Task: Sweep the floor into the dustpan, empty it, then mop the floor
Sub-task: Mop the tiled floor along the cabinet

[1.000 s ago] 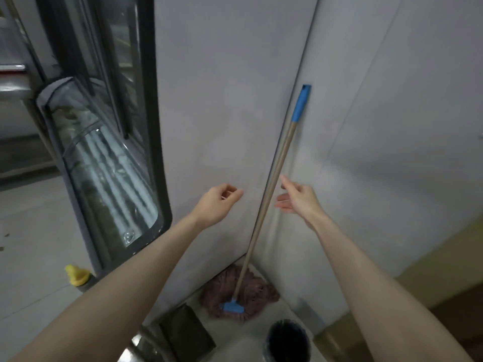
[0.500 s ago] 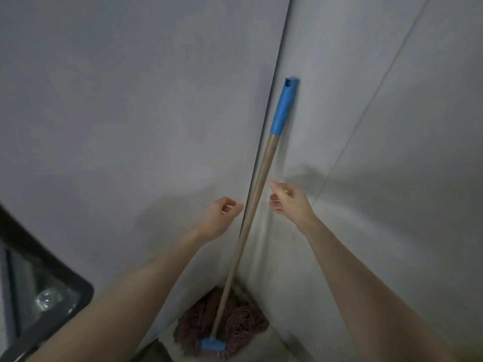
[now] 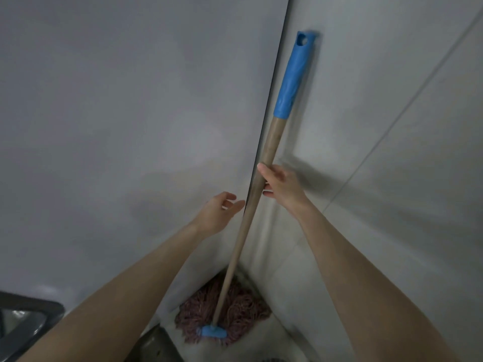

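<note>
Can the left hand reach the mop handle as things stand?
Probably yes: the left hand hovers, fingers relaxed, just beside the mop handle with nothing between them; the right hand grips it higher up.

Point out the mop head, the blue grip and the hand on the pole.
mop head (image 3: 243, 309), head view: on its reddish strings.
blue grip (image 3: 292, 74), head view: mid-sleeve, top of the pole (image 3: 240, 244).
right hand (image 3: 282, 184), head view: its back, gripping that pole.
</note>
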